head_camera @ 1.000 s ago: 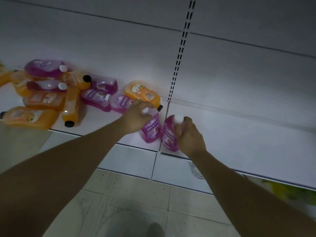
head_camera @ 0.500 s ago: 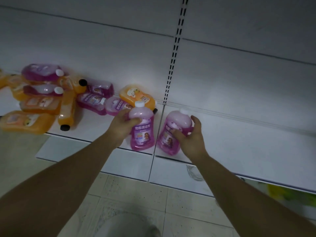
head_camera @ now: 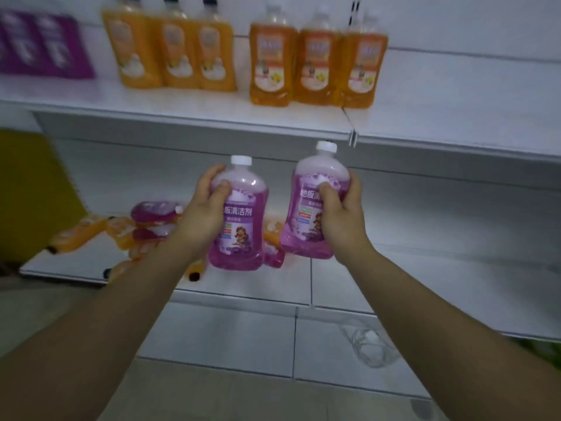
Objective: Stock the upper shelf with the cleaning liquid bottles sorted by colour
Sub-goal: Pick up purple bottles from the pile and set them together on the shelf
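My left hand [head_camera: 205,214] grips one purple bottle [head_camera: 243,226] with a white cap, held upright in front of the shelves. My right hand [head_camera: 341,214] grips a second purple bottle [head_camera: 309,208], also upright, a little higher and to the right. Both hang in the air below the upper shelf [head_camera: 212,115]. On that shelf stand three yellow-orange bottles [head_camera: 173,47] with dark caps and three darker orange bottles [head_camera: 315,59] with clear caps. A purple block [head_camera: 45,47], blurred, sits at the shelf's far left.
On the lower shelf [head_camera: 425,275], several orange and purple bottles [head_camera: 142,226] lie in a heap behind my left arm. The upper shelf is bare to the right of the orange bottles. A yellow-green surface [head_camera: 33,192] stands at the left. Tiled floor lies below.
Both hands have lifted their purple bottles off the lower shelf and turned them upright. My view has tilted up, bringing the upper shelf and its orange bottles into sight.
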